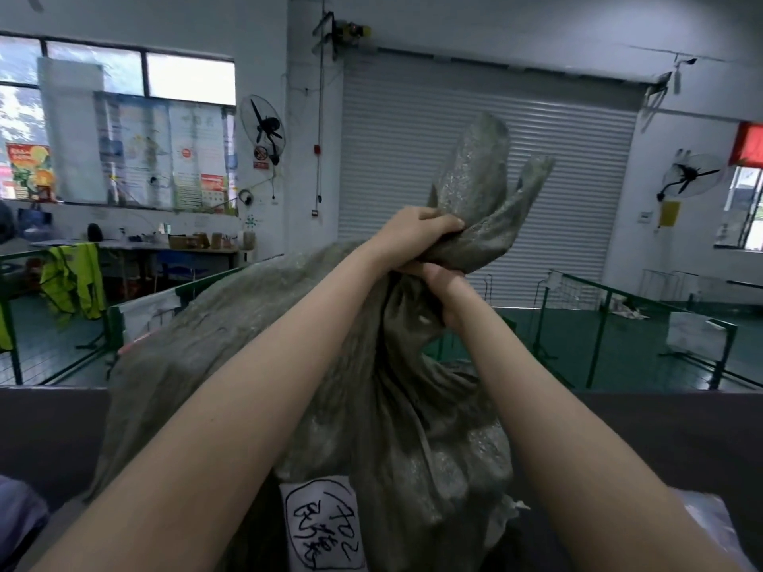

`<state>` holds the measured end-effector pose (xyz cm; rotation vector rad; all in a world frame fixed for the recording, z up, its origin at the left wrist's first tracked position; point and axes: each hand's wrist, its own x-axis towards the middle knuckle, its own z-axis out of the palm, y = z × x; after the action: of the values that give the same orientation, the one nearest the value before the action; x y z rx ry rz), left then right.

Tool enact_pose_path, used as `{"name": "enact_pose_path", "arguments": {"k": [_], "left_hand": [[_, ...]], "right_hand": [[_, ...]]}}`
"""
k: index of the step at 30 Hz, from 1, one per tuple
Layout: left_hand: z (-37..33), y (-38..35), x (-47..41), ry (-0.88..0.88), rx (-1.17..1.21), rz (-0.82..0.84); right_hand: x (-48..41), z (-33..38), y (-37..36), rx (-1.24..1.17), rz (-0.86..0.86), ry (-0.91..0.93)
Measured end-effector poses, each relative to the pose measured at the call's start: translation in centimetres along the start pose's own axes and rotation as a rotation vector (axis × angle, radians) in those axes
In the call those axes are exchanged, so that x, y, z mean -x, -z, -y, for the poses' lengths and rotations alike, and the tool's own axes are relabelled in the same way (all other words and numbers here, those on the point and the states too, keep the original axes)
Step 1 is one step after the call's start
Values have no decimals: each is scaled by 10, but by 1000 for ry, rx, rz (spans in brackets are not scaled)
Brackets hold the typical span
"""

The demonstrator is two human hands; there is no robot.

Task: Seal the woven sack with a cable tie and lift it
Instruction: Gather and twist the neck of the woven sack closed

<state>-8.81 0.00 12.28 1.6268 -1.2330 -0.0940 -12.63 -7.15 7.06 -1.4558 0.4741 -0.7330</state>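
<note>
Both hands closed round the gathered neck of the woven sack [371, 406], held up at about head height, centre frame. Left hand [413, 237] on top, fingers curled over the twisted neck; right hand [444, 291] just below it, touching, grip tight on the same bunch. Above the fists the loose mouth of the sack fans up in two flaps. No clear view of a cable tie at the neck; fingers cover that spot, so can't tell if one is on.

Below the hands the grey-green sack body hangs bulky btwn the forearms, w/ deep folds. White label [322, 526] w/ black handwritten marks sits low on the front, near bottom edge.

Sack's lower part drops behind a dark edge, poss. a bin wall or surface [53, 427]; base hidden.

Beyond: green railings [619, 319], hi-vis vests [72, 278] draped at left, closed roller shutter [413, 158] straight ahead, wall fan [264, 128] left of it, posters over the windows.
</note>
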Motion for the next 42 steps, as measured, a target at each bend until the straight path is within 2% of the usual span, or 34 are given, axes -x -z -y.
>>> {"name": "enact_pose_path", "arguments": {"k": [4, 6, 8, 9, 11, 14, 19, 22, 25, 27, 29, 31, 33, 36, 39, 40, 42], "left_hand": [[13, 16, -1, -39, -28, -310], [26, 27, 0, 76, -150, -336], [41, 35, 6, 243, -307, -175], [48, 36, 10, 303, -309, -63], [56, 34, 22, 403, -152, 147], [69, 32, 23, 431, 30, 229], [72, 31, 17, 323, -37, -27], [68, 26, 10, 185, -226, -175], [62, 22, 3, 107, -130, -239], [54, 17, 2, 62, -69, -131], [45, 9, 5, 41, -15, 68], [38, 1, 7, 21, 31, 228], [36, -1, 9, 5, 139, 282], [44, 5, 5, 9, 263, 137], [57, 17, 1, -56, 133, -113], [63, 23, -2, -39, 106, -174], [72, 35, 0, 112, 42, -235]], "right_hand": [[-9, -9, 7, -163, -153, 42], [-13, -11, 11, -222, -129, 30], [-16, -11, 12, -267, -77, 41], [-17, -11, 12, -283, -58, 52], [-17, -10, 10, -302, -5, 54], [-18, -11, 9, -284, 83, 51], [-18, -14, 17, -168, 138, 16], [-14, -15, 23, -55, 110, -66], [-4, -15, 30, 41, 193, -166], [0, -17, 32, 92, 300, -206], [1, -21, 26, 98, 361, -187], [-1, -27, 17, 12, 343, -100], [-4, -32, 8, -107, 287, -20], [-11, -37, -1, -228, 202, -31], [-17, -37, -4, -221, 96, -57], [-16, -36, -5, -230, 88, -49], [-15, -37, -5, -307, 117, -23]]}}
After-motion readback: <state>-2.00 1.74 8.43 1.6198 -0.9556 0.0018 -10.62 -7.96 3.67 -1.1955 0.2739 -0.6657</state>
